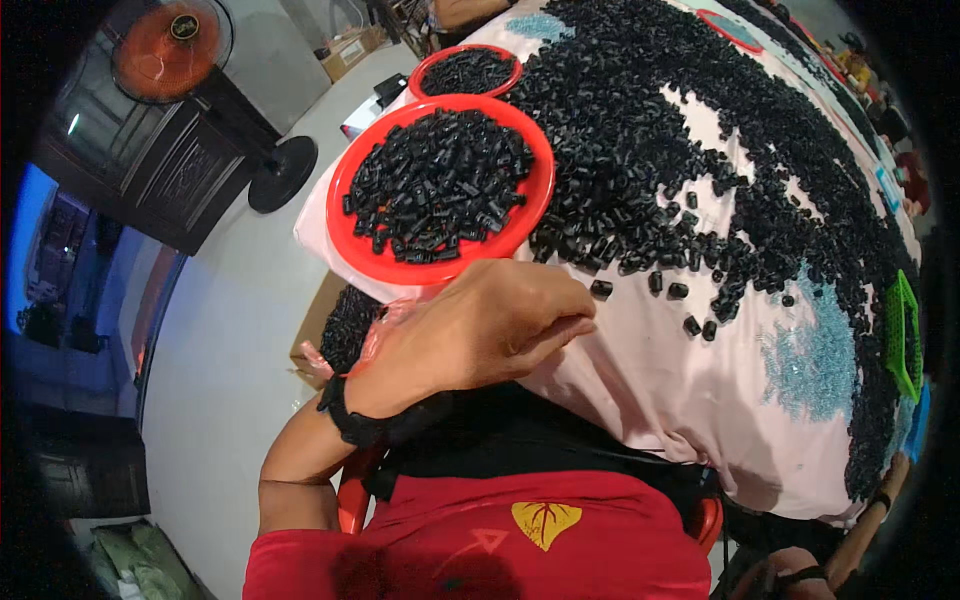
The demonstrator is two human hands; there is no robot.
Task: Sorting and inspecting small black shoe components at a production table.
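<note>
My left hand (515, 322) reaches over the near edge of the table, a black band on its wrist. Its fingers are curled closed, and whatever they may hold is hidden. Just beyond it a red round tray (342, 215) is heaped with small black plastic cylinders (440, 185). Loose black cylinders (678, 291) of the same sort lie scattered on the pink cloth (640, 355) to the right of the hand. My right hand does not show.
Behind stands a second red tray (513, 82) of thin black parts. A large black heap (630, 130) spreads across the table. Pale blue bits (810, 350) and a green basket (903, 335) lie right. Below left is a box (308, 335); a fan (282, 175) stands farther off. Another person's arm (870, 520) shows lower right.
</note>
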